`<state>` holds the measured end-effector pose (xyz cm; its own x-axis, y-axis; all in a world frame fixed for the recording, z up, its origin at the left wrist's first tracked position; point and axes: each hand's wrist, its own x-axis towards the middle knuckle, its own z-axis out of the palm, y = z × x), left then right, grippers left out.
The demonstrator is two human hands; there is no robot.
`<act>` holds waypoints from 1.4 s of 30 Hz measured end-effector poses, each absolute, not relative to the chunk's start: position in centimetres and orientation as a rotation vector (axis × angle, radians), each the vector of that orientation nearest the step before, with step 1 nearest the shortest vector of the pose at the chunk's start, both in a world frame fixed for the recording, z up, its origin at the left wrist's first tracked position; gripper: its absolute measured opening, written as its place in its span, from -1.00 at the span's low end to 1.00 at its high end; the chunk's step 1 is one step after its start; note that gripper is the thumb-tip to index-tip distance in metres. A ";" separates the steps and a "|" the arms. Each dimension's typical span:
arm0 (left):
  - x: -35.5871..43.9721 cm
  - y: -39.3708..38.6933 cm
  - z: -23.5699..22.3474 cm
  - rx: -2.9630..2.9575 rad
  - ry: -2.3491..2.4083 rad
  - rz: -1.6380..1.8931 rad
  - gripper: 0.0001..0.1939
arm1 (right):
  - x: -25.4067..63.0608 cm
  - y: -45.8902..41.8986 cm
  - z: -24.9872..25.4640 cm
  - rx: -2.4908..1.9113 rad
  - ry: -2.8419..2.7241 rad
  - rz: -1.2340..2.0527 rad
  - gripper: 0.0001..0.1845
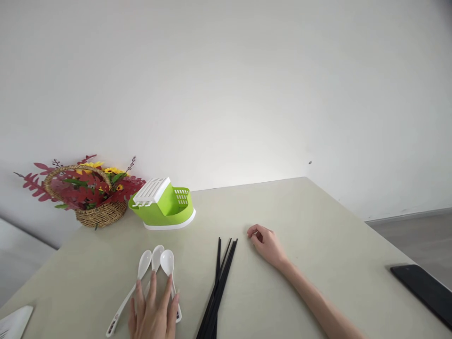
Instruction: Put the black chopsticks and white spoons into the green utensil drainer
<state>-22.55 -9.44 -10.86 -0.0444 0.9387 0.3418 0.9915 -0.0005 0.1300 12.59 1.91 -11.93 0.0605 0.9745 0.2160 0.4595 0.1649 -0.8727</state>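
Three white spoons point(167, 260) lie side by side at the front left of the table, bowls pointing away from me. Over their handles my left hand point(153, 308) rests with its fingers spread, fingertips on or just above the spoons; part of the handles is hidden beneath it. A bundle of black chopsticks point(222, 287) lies between my hands, some crossing. To the right of the chopsticks, my right hand point(266, 244) rests on the table with its fingers curled in; whether anything is inside them is hidden.
A green and white utensil holder point(165, 218) stands at the back left, beside a wicker basket point(102, 214) of red and yellow artificial flowers. A black phone point(423, 289) lies near the right edge. A white object point(16, 320) sits at the lower left. Behind the table rises a wall point(247, 94).
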 end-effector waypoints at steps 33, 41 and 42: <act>-27.4 -6.3 -7.4 -1.931 -2.368 -0.514 -0.41 | 12.6 2.0 -11.9 -1.439 -1.532 0.741 -0.80; -26.7 -6.9 -8.3 -1.991 -2.076 -0.550 -0.39 | 12.8 2.0 -12.1 -1.434 -1.513 0.752 -0.81; -26.7 -6.9 -8.3 -2.009 -2.073 -0.581 -0.39 | 12.8 2.0 -12.1 -1.431 -1.509 0.756 -0.81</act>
<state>-26.75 -6.91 -8.26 -0.0586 0.9127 0.4044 0.9899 0.0007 0.1418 12.81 1.97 -12.11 0.0697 0.9787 0.1931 0.4311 0.1450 -0.8905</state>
